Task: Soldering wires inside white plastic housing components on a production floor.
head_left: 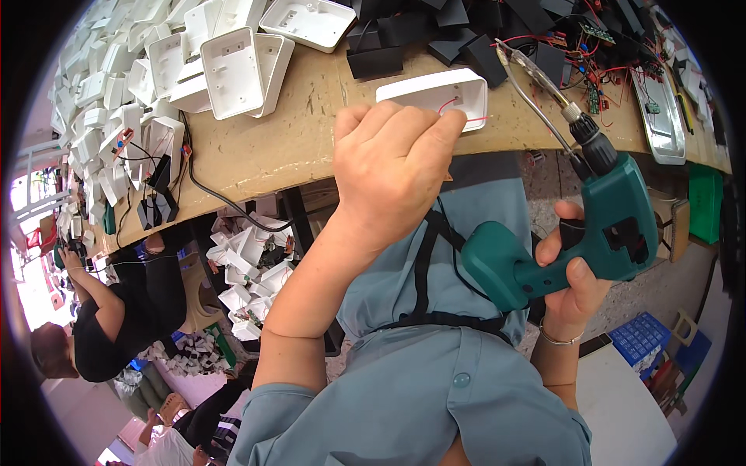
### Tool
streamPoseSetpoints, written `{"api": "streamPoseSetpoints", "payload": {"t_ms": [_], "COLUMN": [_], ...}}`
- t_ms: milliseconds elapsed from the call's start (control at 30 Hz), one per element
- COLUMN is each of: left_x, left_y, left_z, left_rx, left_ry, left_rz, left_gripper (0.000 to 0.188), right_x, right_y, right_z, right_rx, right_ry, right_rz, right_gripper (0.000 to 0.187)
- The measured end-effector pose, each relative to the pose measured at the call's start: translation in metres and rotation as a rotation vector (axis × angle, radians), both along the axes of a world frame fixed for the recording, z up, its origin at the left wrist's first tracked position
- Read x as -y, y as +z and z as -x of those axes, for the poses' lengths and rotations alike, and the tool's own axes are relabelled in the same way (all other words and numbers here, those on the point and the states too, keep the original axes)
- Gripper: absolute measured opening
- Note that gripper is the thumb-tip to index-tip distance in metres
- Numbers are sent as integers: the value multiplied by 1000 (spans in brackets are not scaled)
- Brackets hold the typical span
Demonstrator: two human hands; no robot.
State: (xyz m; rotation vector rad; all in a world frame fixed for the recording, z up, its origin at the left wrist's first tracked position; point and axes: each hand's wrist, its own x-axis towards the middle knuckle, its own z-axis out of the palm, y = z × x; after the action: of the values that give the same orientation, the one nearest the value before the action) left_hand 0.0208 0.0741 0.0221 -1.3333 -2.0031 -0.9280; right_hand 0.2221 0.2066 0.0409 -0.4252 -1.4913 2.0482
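Note:
My right hand [575, 283] is wrapped round the lower grip of a green soldering gun [614, 213], with a finger by its black trigger. The gun's metal tip and thin curved solder-feed tube point up and left, over the table edge and apart from the box. My left hand [392, 159] is closed over the near side of a shallow white plastic box [423, 89] at the table's front edge. The fingertips are mostly hidden below the knuckles. A thin red wire [475, 119] shows beside the index finger, inside the box.
White plastic boxes [233, 74] are heaped at the left of the wooden table [272, 147]. Black boxes [388, 39] lie at the back, with wired circuit boards [594, 97] and a metal tray [660, 116] to the right. A black cable [233, 206] hangs over the edge. Other people sit at far left.

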Motion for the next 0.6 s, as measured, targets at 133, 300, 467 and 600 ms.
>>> {"api": "streamPoseSetpoints", "payload": {"t_ms": [133,300,467,600], "left_x": [3,0,-6,-7], "left_y": [1,4,2,4], "left_z": [1,5,12,17], "left_rx": [-50,-94,-182,-116], "left_ry": [47,92,181,68], "left_rz": [50,74,20,114], "left_gripper": [28,24,13,5], "right_x": [-3,-6,-3,-3], "right_y": [4,10,9,10], "right_z": [-11,-28,-39,-37], "right_rx": [70,161,283,312], "right_ry": [-43,-71,-9,25], "right_rz": [-118,-243,-284,-256], "right_gripper": [69,69,66,63]}}
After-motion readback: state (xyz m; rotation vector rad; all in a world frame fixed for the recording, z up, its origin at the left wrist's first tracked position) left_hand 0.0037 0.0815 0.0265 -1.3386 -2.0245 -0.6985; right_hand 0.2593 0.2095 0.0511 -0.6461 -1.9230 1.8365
